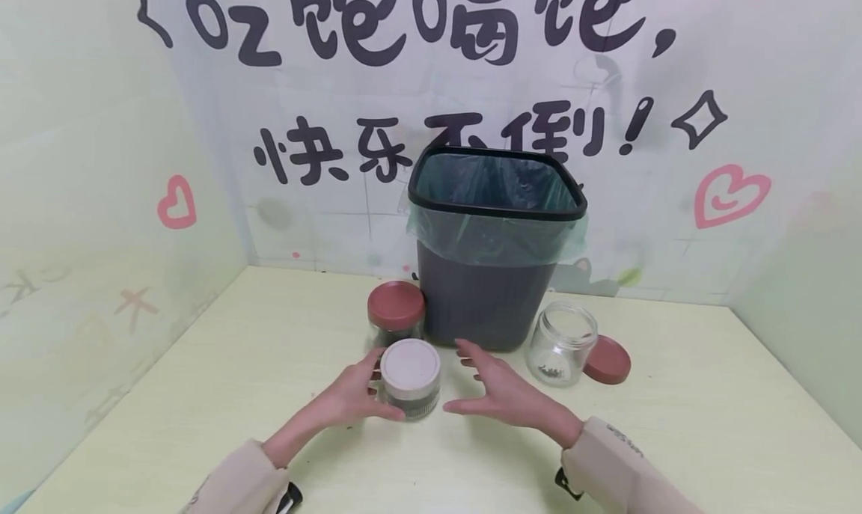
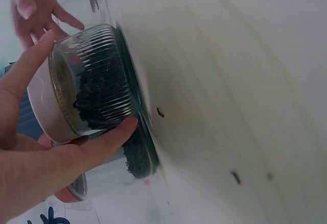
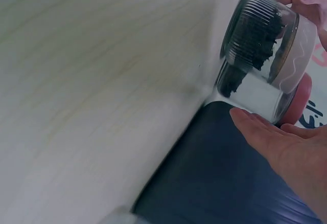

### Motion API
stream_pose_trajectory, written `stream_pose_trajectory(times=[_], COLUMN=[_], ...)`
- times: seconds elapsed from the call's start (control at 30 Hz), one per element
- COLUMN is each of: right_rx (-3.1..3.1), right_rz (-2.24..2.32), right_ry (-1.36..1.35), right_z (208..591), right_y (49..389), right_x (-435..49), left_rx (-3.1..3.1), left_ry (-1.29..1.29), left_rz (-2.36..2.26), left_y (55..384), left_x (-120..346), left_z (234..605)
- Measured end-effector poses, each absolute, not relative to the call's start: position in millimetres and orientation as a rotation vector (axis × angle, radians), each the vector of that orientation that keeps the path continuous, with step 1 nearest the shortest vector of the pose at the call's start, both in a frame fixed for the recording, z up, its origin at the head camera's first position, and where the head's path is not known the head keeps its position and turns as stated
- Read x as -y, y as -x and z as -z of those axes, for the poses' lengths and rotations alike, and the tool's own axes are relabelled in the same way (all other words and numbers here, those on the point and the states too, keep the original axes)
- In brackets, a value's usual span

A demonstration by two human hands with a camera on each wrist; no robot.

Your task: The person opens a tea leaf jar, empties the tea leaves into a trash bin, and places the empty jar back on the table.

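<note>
Left hand around a pale-lidded jar, right hand spread beside it

A squat clear glass jar with ribbed sides and a pale pinkish-white lid (image 1: 411, 379) stands upright on the pale yellow wood-grain table (image 1: 269, 357), directly between the person's 2 hands. Dark, flaky contents fill its lower part, and the lid is on.

The left hand (image 1: 350, 398) grips this jar from the left, its thumb across the near side and its fingers around the far side. The right hand (image 1: 501, 394) is apart from the jar, on its right; its fingers are extended and spread, its thumb stands away from them, and it holds nothing.

Just behind the pale-lidded jar, slightly to its left, stands a clear glass jar with a dull red lid (image 1: 396, 306), also with dark contents. Close behind both hands is a dark grey plastic bin with a black rim (image 1: 485, 297), lined with a translucent green bag (image 1: 491, 237). To the right of the bin stands an uncapped clear glass jar (image 1: 562, 346) with a few dark bits at its bottom; a loose round red lid (image 1: 609, 360) lies just beside it. The left wrist view shows small dark bits (image 2: 235, 177) scattered on the table.

Large black Chinese characters and pink hearts mark the white wall (image 1: 296, 222) behind.
</note>
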State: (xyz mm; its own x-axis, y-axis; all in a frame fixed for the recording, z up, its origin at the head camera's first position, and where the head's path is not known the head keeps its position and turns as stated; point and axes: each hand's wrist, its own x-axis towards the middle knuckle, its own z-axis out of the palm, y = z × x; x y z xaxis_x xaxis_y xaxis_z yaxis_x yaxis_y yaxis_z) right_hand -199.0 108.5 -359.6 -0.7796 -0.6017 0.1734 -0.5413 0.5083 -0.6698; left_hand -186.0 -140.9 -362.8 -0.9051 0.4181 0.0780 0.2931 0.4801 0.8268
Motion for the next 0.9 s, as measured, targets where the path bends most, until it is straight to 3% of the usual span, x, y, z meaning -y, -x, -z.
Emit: stream_pose_trajectory(times=[0.4, 0.9], right_rx=[-2.598, -2.746], right_rz=[1.225, 1.126], right_ry=[1.085, 0.982], right_z=[366, 367], right_y=[201, 190], right_x=[-83, -106], left_rx=[-2.576, -2.542], left_ry=[-0.793, -0.972], left_rz=[-1.38, -1.297], left_y=[191, 198], left_x=[124, 97], left_z=[368, 372])
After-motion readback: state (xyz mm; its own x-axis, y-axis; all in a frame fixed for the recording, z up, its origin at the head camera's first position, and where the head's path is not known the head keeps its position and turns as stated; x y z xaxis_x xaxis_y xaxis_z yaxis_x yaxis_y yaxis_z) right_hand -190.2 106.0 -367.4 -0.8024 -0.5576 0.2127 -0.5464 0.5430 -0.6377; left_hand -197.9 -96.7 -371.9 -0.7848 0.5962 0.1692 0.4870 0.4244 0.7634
